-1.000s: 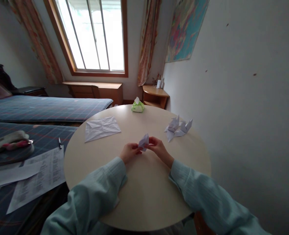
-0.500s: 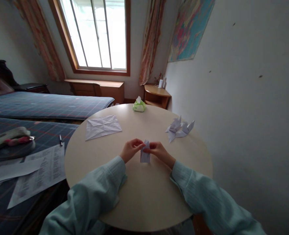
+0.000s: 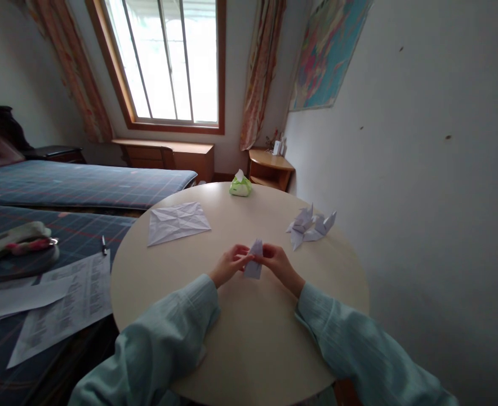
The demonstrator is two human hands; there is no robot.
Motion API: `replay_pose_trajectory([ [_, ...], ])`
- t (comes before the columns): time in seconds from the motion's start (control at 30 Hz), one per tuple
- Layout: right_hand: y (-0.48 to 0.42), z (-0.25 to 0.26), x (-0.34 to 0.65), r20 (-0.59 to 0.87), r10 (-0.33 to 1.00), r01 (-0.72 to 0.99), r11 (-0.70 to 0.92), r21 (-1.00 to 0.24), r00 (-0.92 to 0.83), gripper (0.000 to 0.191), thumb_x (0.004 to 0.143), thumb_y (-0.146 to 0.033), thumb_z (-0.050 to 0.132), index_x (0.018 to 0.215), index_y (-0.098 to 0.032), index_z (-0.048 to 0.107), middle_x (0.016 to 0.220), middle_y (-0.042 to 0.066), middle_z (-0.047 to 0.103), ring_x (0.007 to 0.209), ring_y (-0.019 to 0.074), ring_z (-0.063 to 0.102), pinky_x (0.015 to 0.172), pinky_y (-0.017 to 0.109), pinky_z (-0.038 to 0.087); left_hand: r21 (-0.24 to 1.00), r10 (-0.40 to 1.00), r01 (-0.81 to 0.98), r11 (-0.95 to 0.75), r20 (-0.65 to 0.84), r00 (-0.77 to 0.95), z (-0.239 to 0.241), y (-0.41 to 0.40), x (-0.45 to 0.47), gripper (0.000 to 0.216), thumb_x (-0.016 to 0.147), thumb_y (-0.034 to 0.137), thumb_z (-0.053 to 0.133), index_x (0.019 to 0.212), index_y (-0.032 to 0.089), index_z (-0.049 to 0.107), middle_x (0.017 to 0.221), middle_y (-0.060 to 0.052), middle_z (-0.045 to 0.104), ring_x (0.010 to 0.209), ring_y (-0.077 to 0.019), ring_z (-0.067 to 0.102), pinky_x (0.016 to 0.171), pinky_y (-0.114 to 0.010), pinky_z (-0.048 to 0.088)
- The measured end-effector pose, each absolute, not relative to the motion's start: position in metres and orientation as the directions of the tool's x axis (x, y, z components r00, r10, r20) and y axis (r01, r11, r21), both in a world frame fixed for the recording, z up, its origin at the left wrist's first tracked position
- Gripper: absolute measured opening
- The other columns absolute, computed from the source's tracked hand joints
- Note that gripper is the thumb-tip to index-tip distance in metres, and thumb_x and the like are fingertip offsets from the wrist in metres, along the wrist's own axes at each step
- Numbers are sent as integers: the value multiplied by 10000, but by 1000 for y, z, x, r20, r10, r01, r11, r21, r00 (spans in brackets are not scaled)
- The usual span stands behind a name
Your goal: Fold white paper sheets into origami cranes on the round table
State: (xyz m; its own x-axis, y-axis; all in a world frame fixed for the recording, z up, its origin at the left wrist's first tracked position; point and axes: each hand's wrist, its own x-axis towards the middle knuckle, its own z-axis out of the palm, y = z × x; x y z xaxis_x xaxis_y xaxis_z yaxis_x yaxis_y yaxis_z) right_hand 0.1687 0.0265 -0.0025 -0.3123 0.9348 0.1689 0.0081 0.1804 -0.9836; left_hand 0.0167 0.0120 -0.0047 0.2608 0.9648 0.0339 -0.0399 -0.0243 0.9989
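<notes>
A small piece of folded white paper [image 3: 253,269] is held upright and slightly tilted above the middle of the round table [image 3: 240,349]. My left hand [image 3: 229,265] pinches it from the left, fingers closed near its middle. From the right, my right hand [image 3: 278,262] grips it with thumb and fingers. The two thumbs nearly meet across the paper's face. The far-side fingertips are hidden behind it.
A creased white sheet [image 3: 179,224] lies at the table's left. Folded paper figures [image 3: 310,226] stand at the right, and a green tissue pack [image 3: 240,185] at the far edge. Left of the table, printed sheets [image 3: 74,304] and a pen [image 3: 104,245] lie on the bed [image 3: 84,226].
The folded paper has turned a little in my hands, its top now leaning right and showing a broader pointed face. Both hands stay on it. The camera view has tipped slightly.
</notes>
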Motion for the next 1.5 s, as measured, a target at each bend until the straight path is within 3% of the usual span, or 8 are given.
replay_pose_trajectory([
  [0.13,27,-3,170,269,938,-1,276,-961,-217,352,546,-364,698,793,-187,520,724,7,585,663,148,562,597,281,473,983,893,-33,179,-148,424,-12,12,19,496,507,490,673,804,117,536,649,-7,585,558,-125,585,491,-206,416],
  [0.3,29,0,173,425,903,48,428,-903,-60,466,566,-337,695,950,-219,458,998,52,513,851,150,523,688,278,465,974,936,-97,203,-164,312,-13,14,19,496,452,484,700,729,100,548,621,0,590,516,-110,580,515,-213,435],
  [0.63,28,2,174,385,905,157,413,-897,-181,293,623,-361,648,825,-180,536,658,-6,531,609,116,498,551,241,390,971,941,-129,202,-155,302,-12,14,16,507,413,454,725,727,92,561,650,-16,618,535,-118,595,527,-214,447],
  [0.73,27,1,174,376,901,181,415,-891,-214,280,637,-366,633,830,-179,553,683,5,539,614,116,493,545,240,389,975,936,-89,206,-170,308,-10,14,15,499,413,454,724,715,90,564,631,-18,615,522,-120,591,515,-217,441],
  [0.9,30,-2,174,378,917,151,395,-906,-127,330,616,-364,646,856,-191,502,756,11,535,618,106,489,540,230,408,981,939,-65,184,-156,307,-10,15,15,470,434,458,717,694,96,566,627,-20,618,537,-123,590,538,-228,448],
  [1.1,28,2,174,402,876,202,459,-866,-266,215,655,-380,610,708,-177,563,686,0,511,578,99,451,512,224,376,982,931,-53,181,-154,330,-10,14,14,543,398,504,705,730,95,575,654,-33,626,554,-130,595,537,-221,435],
  [1.27,27,4,175,434,862,227,492,-840,-263,188,678,-365,597,663,-178,580,619,-17,445,550,93,411,492,218,342,977,914,-28,212,-188,359,-9,12,14,570,369,521,702,723,92,582,617,-23,614,524,-120,583,511,-205,413],
  [1.5,30,2,176,438,865,181,485,-856,-246,181,678,-374,596,684,-194,612,669,5,505,598,113,458,524,230,365,977,907,-24,213,-188,376,-6,12,13,516,436,513,693,716,90,597,600,-26,611,540,-133,596,495,-196,399],
])
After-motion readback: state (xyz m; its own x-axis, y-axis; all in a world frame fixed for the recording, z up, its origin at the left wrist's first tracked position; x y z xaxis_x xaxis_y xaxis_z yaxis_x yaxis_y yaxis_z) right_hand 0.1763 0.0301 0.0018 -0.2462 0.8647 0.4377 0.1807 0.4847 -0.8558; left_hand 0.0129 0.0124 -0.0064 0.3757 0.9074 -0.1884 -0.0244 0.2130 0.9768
